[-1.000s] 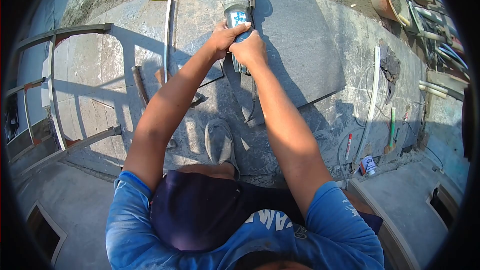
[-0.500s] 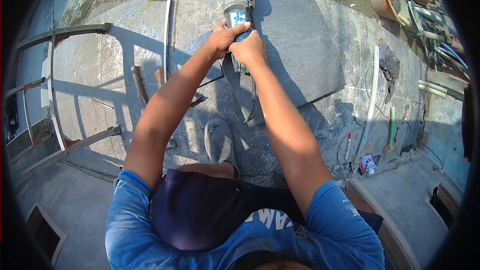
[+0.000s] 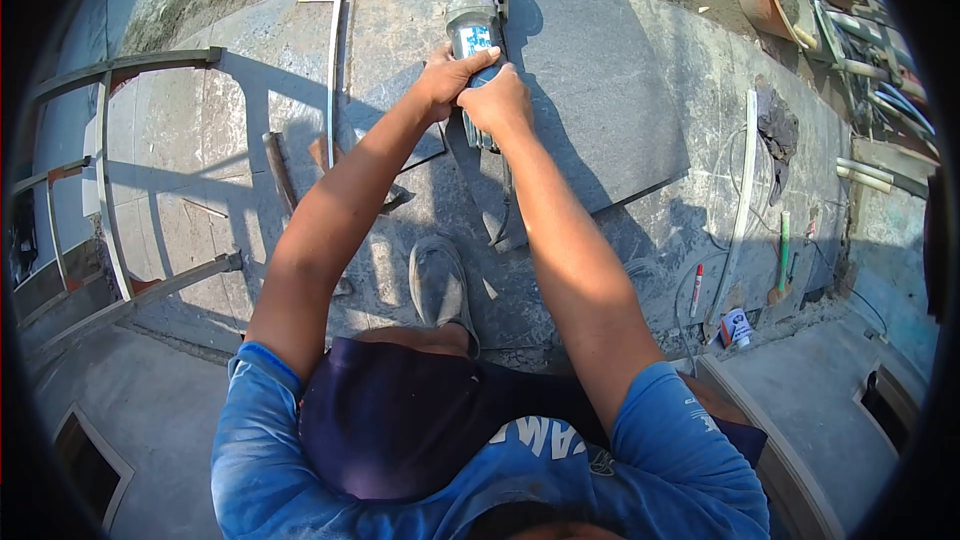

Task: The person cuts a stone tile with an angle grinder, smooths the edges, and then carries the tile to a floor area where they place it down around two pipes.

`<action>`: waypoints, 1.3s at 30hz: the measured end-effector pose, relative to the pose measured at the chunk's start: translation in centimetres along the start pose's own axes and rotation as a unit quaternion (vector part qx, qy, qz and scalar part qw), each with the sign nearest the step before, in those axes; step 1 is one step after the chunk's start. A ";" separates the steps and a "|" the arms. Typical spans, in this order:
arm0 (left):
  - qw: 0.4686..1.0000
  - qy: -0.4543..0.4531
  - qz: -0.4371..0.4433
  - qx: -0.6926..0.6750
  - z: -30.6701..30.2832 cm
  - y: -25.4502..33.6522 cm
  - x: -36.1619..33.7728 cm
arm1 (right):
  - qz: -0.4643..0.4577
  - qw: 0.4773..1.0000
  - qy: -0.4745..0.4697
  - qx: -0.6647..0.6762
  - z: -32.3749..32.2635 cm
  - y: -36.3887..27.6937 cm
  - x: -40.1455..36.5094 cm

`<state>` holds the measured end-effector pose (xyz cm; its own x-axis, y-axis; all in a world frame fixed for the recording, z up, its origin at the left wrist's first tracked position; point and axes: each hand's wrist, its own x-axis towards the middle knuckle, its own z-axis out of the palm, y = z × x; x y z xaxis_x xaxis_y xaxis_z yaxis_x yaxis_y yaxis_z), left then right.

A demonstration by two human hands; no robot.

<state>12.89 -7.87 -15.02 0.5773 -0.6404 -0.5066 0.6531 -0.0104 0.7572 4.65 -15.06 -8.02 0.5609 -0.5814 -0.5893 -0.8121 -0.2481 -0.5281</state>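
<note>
An angle grinder (image 3: 474,32) with a grey head and a blue body is held in both hands, its disc upright on the right side. My left hand (image 3: 446,78) is wrapped round the body from the left. From the right, my right hand (image 3: 496,98) grips the rear part, its thumb near my left hand's. Beneath and beside the tool lies a large dark grey tile (image 3: 610,90), with the disc above its upper left edge. The cord runs down from the grinder's rear. A smaller dark tile piece (image 3: 428,145) lies left of my hands.
A hammer (image 3: 279,170) and a long metal square (image 3: 334,60) lie on the left, near a metal frame (image 3: 160,60). To the right are a pale strip (image 3: 746,190), a red marker (image 3: 696,290), a dark cloth (image 3: 777,130), a small box (image 3: 735,328) and a bucket (image 3: 770,5) beside pipes.
</note>
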 end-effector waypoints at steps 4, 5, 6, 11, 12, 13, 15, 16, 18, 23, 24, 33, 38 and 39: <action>1.000 0.005 0.004 0.000 0.1 0.0 -0.1 | 0.002 1.000 -0.003 0.000 0.0 0.1 0.0; 1.000 0.005 0.004 0.000 0.1 0.0 -0.2 | 0.002 1.000 -0.003 0.000 0.0 0.1 0.0; 1.000 0.002 0.006 -0.004 0.1 -0.1 -0.2 | 0.001 1.000 -0.002 -0.002 0.0 0.1 -0.1; 1.000 0.002 0.001 -0.008 0.0 -0.3 -0.2 | 0.000 1.000 -0.003 0.001 -0.1 0.1 -0.3; 1.000 -0.002 0.004 -0.007 0.1 -0.2 -0.3 | 0.000 1.000 -0.004 0.001 -0.1 0.2 -0.3; 1.000 -0.005 0.007 -0.007 0.1 -0.2 -0.4 | -0.001 1.000 -0.005 0.001 -0.2 0.2 -0.4; 1.000 -0.005 0.007 -0.005 0.1 -0.1 -0.5 | -0.003 1.000 -0.006 0.002 -0.2 0.2 -0.4; 1.000 -0.006 0.007 -0.003 0.1 -0.1 -0.5 | -0.004 1.000 -0.008 0.003 -0.2 0.2 -0.4; 1.000 -0.005 0.007 -0.002 0.2 -0.1 -0.6 | -0.003 1.000 -0.005 0.002 -0.1 0.3 -0.4; 1.000 -0.005 0.007 0.003 0.1 -0.2 -0.6 | -0.001 1.000 0.000 0.003 0.0 0.4 -0.4; 1.000 -0.006 0.008 0.002 0.1 -0.2 -0.6 | -0.004 1.000 0.001 0.002 0.0 0.4 -0.4; 1.000 -0.007 0.002 -0.013 0.1 -0.3 -0.7 | -0.004 1.000 0.001 0.001 -0.1 0.4 -0.8; 1.000 -0.004 -0.001 -0.013 0.1 -0.4 -0.6 | -0.006 1.000 0.007 0.005 0.0 0.6 -0.7; 1.000 -0.003 0.001 -0.011 0.1 -0.5 -0.7 | -0.008 1.000 0.004 0.006 0.0 0.6 -0.8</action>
<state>12.15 -7.51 -14.97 0.5754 -0.6449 -0.5031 0.6631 0.0077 0.7485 3.74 -14.79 -7.89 0.5716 -0.5844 -0.5760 -0.8016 -0.2474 -0.5443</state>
